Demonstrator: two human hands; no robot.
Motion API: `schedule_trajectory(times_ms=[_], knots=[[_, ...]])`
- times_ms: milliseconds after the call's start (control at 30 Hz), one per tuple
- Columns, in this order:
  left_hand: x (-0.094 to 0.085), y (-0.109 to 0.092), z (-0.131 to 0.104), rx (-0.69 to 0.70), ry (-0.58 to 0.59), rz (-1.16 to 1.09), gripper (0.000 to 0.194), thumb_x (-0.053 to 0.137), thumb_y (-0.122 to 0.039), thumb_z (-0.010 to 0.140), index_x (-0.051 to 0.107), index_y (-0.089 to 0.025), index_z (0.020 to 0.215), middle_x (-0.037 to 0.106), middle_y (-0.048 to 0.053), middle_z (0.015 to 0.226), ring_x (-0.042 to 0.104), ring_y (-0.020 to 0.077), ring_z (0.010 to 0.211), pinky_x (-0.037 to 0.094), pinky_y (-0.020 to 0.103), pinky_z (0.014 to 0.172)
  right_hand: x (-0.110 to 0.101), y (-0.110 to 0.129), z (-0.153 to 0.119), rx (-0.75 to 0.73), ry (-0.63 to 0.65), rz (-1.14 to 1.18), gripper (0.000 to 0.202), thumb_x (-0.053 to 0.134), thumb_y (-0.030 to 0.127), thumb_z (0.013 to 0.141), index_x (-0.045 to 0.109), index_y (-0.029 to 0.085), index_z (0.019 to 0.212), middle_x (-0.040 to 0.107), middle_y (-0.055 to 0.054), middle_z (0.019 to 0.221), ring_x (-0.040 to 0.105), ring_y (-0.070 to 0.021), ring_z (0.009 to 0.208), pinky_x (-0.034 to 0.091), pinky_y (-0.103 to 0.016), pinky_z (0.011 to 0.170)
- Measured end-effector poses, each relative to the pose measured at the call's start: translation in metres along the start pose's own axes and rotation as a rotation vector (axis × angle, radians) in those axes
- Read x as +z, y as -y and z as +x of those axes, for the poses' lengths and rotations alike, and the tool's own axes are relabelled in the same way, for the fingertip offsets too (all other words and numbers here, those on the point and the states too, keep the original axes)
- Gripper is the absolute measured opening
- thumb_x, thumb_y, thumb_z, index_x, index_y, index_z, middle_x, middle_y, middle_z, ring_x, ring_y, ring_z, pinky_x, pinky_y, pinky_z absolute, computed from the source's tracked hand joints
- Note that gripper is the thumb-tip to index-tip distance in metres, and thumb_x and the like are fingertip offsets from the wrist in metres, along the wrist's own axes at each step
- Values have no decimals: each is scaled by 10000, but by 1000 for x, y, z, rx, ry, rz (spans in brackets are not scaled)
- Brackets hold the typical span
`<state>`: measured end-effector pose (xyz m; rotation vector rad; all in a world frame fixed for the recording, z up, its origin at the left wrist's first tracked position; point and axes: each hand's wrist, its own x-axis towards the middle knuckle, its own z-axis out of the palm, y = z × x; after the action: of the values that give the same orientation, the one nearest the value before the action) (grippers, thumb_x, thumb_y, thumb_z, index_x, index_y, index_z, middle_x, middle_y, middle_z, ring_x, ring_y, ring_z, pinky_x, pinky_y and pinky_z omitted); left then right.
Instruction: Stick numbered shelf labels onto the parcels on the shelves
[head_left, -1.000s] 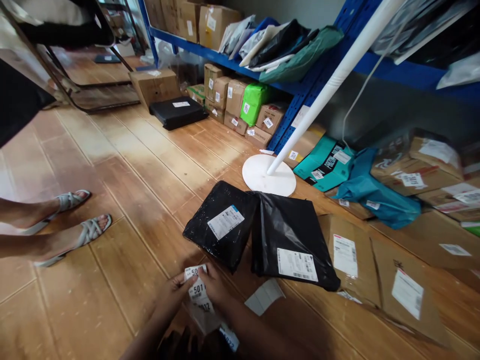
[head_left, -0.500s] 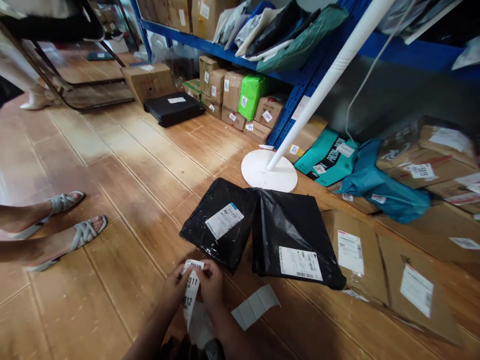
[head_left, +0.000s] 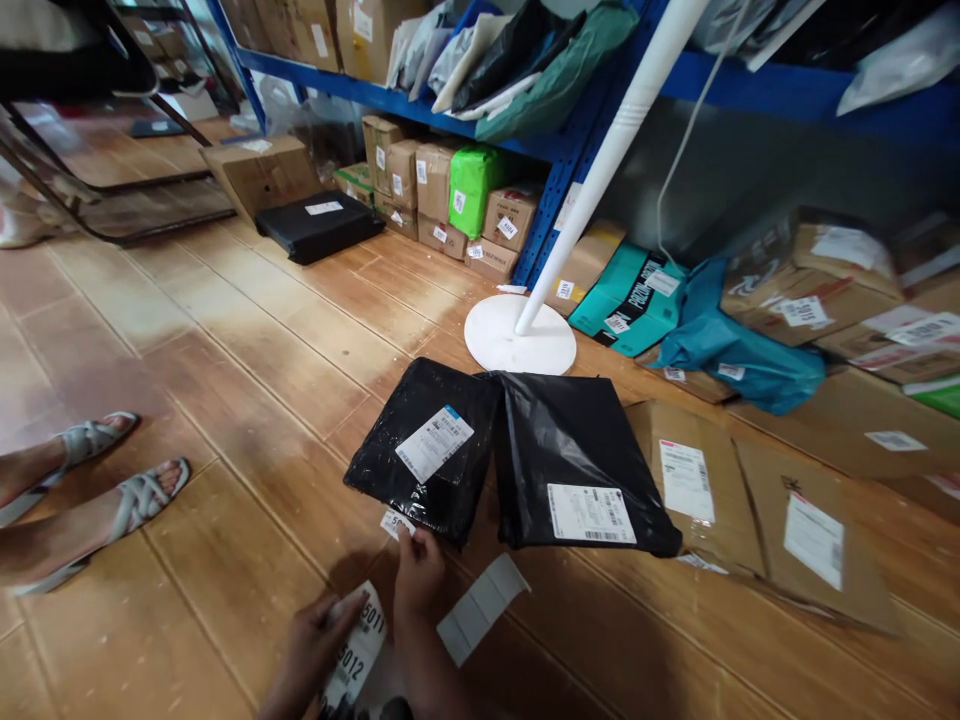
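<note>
Low at the centre, my left hand (head_left: pixel 319 635) is closed on a strip of number labels (head_left: pixel 355 650); "5011" and "5012" can be read on it. My right hand (head_left: pixel 420 565) pinches a single label (head_left: pixel 396 524), detached from the strip, at the near edge of a black plastic-wrapped parcel (head_left: pixel 382 440). Whether that label touches the parcel I cannot tell. The parcel has a white shipping label (head_left: pixel 435 443) on top. A second, larger black parcel (head_left: pixel 562 430) lies against its right side, with its own shipping label (head_left: pixel 592 513).
A piece of blank label backing (head_left: pixel 484 608) lies right of my right hand. Flat cardboard boxes (head_left: pixel 757 500) lie at the right. Behind stand a white pole base (head_left: pixel 517 335) and blue shelves (head_left: pixel 360 88) with parcels. Another person's sandalled feet (head_left: pixel 142 510) are at the left.
My hands have moved apart. The right one has taken one label off the strip and carried it forward to the left black parcel; the left keeps the strip. The view has shifted slightly.
</note>
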<state>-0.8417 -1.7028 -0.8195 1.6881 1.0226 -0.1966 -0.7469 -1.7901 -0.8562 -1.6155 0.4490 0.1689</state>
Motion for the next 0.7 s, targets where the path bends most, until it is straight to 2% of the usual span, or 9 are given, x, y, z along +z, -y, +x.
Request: schedule_trajectory(times_ms=[67,200,300,400,533,600,633,700], knots=[[-8,-9,0,39,-27,-37,596,626,-755,485,503,-173,461,483,-13,425,444,124,437,341,238,432,-5,6,-4,18,35,9,327,639,503,673,619,187,593,665,-42,594,585,-192,592,470,-295,595],[-15,-27,2,86,-55,-95,621,657,-754,419,427,-178,406,388,-44,397,358,79,410,289,209,404,-18,24,-7,53,199,73,378,634,531,669,616,171,555,591,-2,505,508,-149,517,411,-261,516],[-14,-28,1,75,-42,-99,599,669,-728,428,438,-175,409,404,-39,395,363,78,401,285,204,393,-24,35,-4,71,239,88,403,608,535,695,592,169,526,514,26,447,446,-121,471,361,-244,477],[-13,-22,-1,75,-41,-93,579,666,-711,452,454,-173,419,424,-34,399,372,79,395,294,204,388,-24,41,0,77,262,95,395,598,528,713,604,167,552,510,29,444,443,-117,459,359,-243,470],[-15,-16,-3,118,-42,-76,558,661,-685,495,441,-177,421,396,-45,402,354,75,400,297,201,391,-22,39,0,55,253,89,392,601,535,712,630,167,580,540,20,456,462,-124,451,373,-246,457],[-18,-19,-3,140,-39,-71,537,654,-659,540,429,-185,428,371,-52,408,345,78,406,293,204,392,-21,32,0,37,232,75,389,608,537,704,639,168,586,556,16,461,475,-129,455,387,-249,461],[-19,-24,-2,173,-47,-67,514,652,-634,570,439,-186,436,385,-45,430,373,89,429,313,208,408,-19,27,0,25,214,65,378,623,533,691,646,168,596,578,11,481,492,-136,474,404,-253,479],[-19,-42,1,361,-75,-3,434,646,-555,649,512,-182,471,516,12,566,521,145,596,420,232,527,-15,15,2,-4,161,44,356,650,520,667,661,165,642,641,-9,565,543,-156,547,447,-271,551]])
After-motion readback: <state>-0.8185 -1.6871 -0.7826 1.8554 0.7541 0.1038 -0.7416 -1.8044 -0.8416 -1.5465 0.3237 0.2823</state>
